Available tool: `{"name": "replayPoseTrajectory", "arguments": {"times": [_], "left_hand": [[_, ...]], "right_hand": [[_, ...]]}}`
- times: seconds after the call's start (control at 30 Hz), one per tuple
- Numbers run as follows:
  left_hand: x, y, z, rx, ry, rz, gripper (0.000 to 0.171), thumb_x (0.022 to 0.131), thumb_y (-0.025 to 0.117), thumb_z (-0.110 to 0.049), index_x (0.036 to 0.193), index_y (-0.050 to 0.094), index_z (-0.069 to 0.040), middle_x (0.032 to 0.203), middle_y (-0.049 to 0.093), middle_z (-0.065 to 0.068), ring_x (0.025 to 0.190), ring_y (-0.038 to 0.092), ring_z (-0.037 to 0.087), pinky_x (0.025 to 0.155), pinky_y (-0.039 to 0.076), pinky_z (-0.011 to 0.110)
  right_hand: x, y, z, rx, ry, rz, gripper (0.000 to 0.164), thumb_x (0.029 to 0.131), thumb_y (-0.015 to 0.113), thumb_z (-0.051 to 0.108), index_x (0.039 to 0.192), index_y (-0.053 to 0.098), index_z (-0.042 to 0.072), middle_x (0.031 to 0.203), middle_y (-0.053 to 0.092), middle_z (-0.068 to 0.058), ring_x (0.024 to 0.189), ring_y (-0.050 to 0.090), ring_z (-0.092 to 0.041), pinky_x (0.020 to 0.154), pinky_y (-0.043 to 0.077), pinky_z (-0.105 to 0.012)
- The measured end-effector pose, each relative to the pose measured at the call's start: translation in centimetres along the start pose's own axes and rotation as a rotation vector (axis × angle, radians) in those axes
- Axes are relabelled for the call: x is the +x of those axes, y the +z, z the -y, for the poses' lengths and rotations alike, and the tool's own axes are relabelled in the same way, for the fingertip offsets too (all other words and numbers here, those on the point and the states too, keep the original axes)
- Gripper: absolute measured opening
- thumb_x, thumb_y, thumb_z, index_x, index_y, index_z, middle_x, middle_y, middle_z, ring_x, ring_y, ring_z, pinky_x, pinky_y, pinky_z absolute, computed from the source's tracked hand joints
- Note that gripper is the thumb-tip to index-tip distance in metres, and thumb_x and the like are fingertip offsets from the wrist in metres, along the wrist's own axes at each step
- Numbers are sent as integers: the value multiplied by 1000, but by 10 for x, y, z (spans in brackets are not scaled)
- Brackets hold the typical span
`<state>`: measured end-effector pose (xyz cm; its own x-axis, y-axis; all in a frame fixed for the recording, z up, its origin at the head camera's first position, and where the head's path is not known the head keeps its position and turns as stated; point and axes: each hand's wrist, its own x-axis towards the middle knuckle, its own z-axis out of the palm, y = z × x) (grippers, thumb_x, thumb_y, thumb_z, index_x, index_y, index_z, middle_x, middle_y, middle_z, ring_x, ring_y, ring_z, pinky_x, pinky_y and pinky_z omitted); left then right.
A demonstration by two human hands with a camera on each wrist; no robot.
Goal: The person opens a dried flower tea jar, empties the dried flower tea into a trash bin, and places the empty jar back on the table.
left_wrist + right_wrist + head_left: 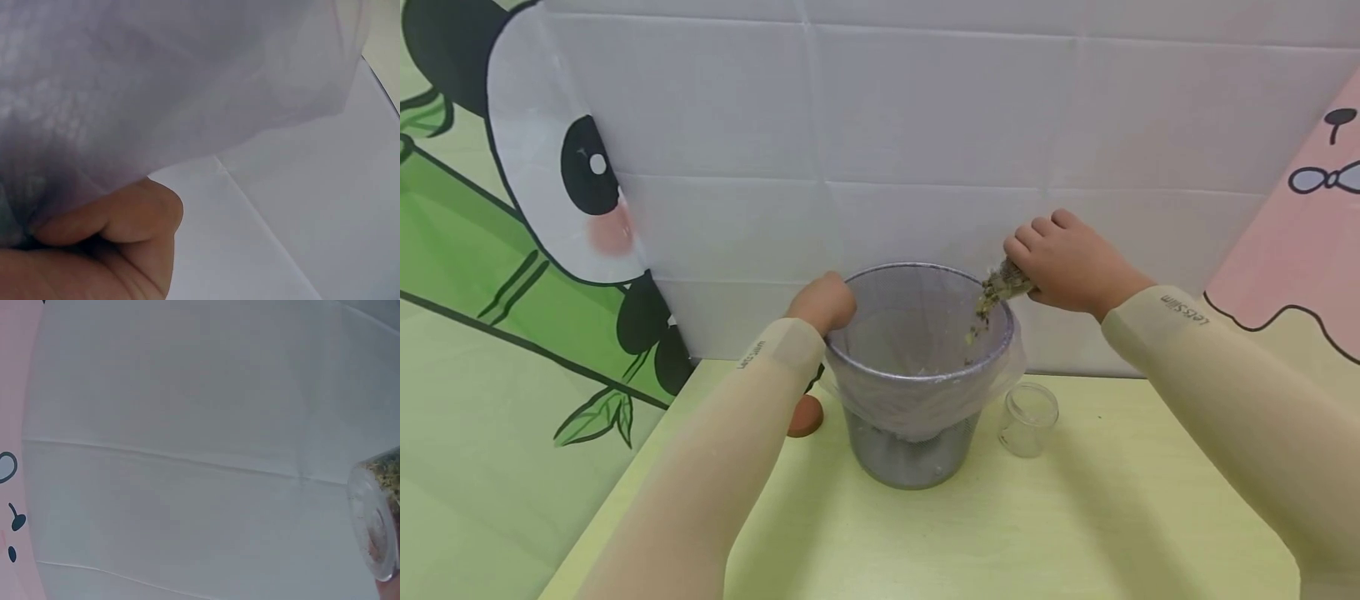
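A mesh waste bin [910, 462] stands on the table, lined with a thin translucent bag [902, 408] folded over its rim. On the bin's left rim my left hand [826, 302] grips the edge; up close in the left wrist view, the bag [187, 94] meets its curled fingers [75, 222]. My right hand [1075, 258] holds a small clear jar [1017, 282] tipped mouth-down over the right rim. Greenish-yellow dried bits [982, 312] spill from it into the bin. The jar's clear base [369, 519] and its contents show at the right wrist view's edge.
A second clear jar [1028, 425] stands on the table right of the bin. Left of it lies a reddish-brown round object [806, 417], partly hidden by the left sleeve [715, 467]. Behind the pale table [1000, 533] rises a white creased backdrop [925, 108].
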<state>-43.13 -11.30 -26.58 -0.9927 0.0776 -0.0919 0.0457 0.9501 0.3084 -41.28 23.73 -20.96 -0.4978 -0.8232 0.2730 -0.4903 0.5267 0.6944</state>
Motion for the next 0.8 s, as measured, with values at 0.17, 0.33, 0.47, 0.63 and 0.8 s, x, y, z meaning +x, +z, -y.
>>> {"name": "replayPoseTrajectory", "arguments": {"times": [0.17,0.33,0.47,0.63,0.8], "left_hand": [[2,0,1,6,-2,-2,45,105,34,-10,144,44,11,147,45,21,107,53,34,95,48,45],[3,0,1,9,7,-9,43,105,35,-9,141,47,11,144,48,21,107,53,33,95,48,45],[3,0,0,2,9,-8,44,105,35,-9,142,46,11,146,46,22,108,53,33,96,48,45],[2,1,0,-6,8,-8,47,105,34,-10,146,42,12,150,43,22,110,52,34,98,47,46],[2,1,0,-1,14,-13,46,105,34,-9,145,43,12,148,45,22,110,51,33,99,45,46]], "right_hand": [[5,-6,-4,-51,-26,-1,64,71,95,26,112,55,-3,106,62,-17,95,59,-37,91,47,-51],[8,-12,-7,-100,-58,15,69,69,97,31,112,55,-3,106,62,-17,94,58,-36,89,47,-50],[10,-15,-10,-136,-82,16,72,68,98,34,111,54,-3,102,61,-15,90,56,-34,87,46,-49],[13,-17,-12,-164,-110,-18,65,70,97,27,107,52,-3,97,58,-15,86,54,-33,84,45,-48],[17,-18,-13,-191,-128,-87,40,84,85,11,101,50,-3,90,54,-13,79,49,-31,81,44,-45]]}}
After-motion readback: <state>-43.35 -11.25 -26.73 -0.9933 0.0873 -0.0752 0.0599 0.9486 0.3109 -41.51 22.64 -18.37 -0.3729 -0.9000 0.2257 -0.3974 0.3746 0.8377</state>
